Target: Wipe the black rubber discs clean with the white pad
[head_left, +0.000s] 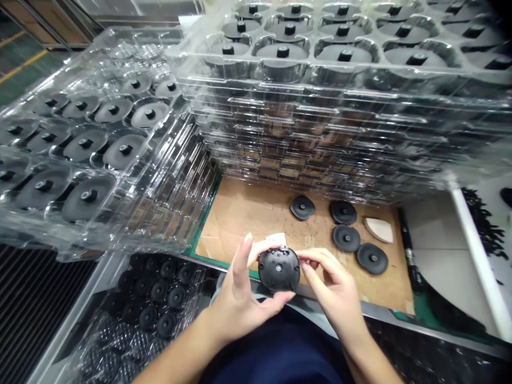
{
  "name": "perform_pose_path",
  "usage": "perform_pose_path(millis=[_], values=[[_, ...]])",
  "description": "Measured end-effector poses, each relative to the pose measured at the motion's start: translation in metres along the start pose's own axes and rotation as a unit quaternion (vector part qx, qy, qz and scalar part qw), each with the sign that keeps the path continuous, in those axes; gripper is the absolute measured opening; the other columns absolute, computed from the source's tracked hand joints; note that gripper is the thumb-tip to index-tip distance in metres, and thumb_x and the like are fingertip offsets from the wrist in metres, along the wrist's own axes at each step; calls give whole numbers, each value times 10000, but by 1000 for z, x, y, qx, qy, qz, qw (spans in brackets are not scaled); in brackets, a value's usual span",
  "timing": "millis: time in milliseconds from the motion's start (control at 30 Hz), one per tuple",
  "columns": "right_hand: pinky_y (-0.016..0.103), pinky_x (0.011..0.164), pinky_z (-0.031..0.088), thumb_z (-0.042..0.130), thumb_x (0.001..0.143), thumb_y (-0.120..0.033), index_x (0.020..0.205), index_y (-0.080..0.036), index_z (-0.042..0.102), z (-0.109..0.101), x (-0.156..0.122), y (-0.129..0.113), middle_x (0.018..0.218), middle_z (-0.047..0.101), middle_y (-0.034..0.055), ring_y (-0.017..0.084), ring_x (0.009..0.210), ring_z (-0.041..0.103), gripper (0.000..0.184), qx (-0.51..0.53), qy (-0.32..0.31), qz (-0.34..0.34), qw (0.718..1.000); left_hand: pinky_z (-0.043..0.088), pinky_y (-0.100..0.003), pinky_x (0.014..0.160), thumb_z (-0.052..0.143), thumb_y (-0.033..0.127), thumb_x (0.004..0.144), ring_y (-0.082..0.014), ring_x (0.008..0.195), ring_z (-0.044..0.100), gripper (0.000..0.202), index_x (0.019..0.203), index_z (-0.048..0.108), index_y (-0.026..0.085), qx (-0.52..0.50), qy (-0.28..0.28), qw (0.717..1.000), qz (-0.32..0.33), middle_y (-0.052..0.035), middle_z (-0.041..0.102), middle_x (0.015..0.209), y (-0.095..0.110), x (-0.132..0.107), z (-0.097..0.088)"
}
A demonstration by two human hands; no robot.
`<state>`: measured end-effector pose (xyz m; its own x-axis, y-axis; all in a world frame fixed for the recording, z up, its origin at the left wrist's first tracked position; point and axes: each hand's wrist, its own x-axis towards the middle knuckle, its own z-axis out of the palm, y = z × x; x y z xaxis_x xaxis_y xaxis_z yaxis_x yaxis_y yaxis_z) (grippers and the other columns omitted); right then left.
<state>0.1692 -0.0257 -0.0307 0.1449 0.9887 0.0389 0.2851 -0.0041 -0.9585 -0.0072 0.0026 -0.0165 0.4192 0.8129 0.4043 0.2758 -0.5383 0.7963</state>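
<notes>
My left hand [244, 290] is wrapped around a round black plastic part [279, 269], fingers along its upper edge and thumb beneath. The part's face is turned toward me, with a small pale centre and several little holes and bumps. At its right rim, the thumb and index finger of my right hand [330, 277] are pinched together against the edge. Anything small between those fingertips is hidden. On the cardboard sheet [240, 208] beyond lie several similar black discs, such as one black disc [346, 238], and a cream-coloured rounded wedge [378, 229].
Tall stacked clear trays [320, 122] holding black parts rise at the back. Another clear tray stack [132, 213] stands at the left. Lower left, a tray of dark round parts [159, 292] sits below bench level. A white-edged bin [476, 256] borders the right side.
</notes>
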Motion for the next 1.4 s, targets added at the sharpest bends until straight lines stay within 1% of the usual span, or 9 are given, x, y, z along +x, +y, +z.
perform_pose_path(millis=[233,400,533,633,700,833,933,1167,1400], values=[[208,707,470,587,854,-171,979,-322,667,-15,-5,-21,865,634,-18,117,794,574,211,76,-1,11,997,480,-420,960,693,245,746,-238,1087,596,1051,1458,-79,222,15,-22,999,-31,-157,592,1168,4,-1,-1],[246,706,452,675,791,-206,902,-293,715,-13,-2,-27,800,663,-7,129,730,565,147,132,-124,50,982,455,-436,971,710,361,724,-251,1124,573,1039,1459,-23,299,-33,-58,991,-113,-127,591,1216,1,-6,-4],[223,601,442,784,670,-281,769,-234,693,-8,5,-13,673,613,-15,110,614,542,143,317,-112,184,924,448,-360,964,706,392,718,-230,1105,579,723,1363,392,299,-104,-123,961,-223,-75,628,1212,7,2,-12],[229,558,456,777,652,-398,752,-234,625,0,5,0,632,555,-35,103,553,517,245,409,-129,260,865,486,-289,841,625,315,789,-185,884,648,252,994,693,185,-166,-142,910,-353,-53,725,945,16,4,-19],[235,527,460,729,690,-455,774,-235,617,8,1,9,645,565,-22,118,545,529,262,370,-164,284,869,498,-267,735,610,328,788,-156,718,647,207,786,709,147,-186,-124,874,-431,-26,711,735,15,-5,-23],[283,648,510,563,825,-407,913,-241,683,19,-6,35,884,673,60,196,762,638,223,51,-208,60,975,494,-259,611,609,403,787,-126,569,607,288,710,653,129,-153,-72,829,-533,20,632,577,-11,-60,-37],[323,725,537,494,849,-333,980,-258,687,23,-1,59,931,705,53,214,821,675,245,-145,-251,-93,953,530,-329,670,550,367,859,-139,697,626,252,889,626,128,-66,-24,779,-623,-16,660,799,-38,-127,-63],[354,693,587,462,858,-424,959,-245,680,25,12,86,961,731,65,236,839,708,299,-200,-314,-111,921,515,-439,835,551,355,857,-251,1013,590,340,1137,568,163,181,112,641,-737,-71,589,1177,-49,-288,-144],[389,736,569,434,871,-424,926,-238,648,30,9,84,985,720,74,248,866,696,289,-251,-320,-81,910,517,-441,837,547,330,864,-224,1008,594,334,1159,550,175,253,124,623,-729,-91,582,1191,-70,-359,-119]])
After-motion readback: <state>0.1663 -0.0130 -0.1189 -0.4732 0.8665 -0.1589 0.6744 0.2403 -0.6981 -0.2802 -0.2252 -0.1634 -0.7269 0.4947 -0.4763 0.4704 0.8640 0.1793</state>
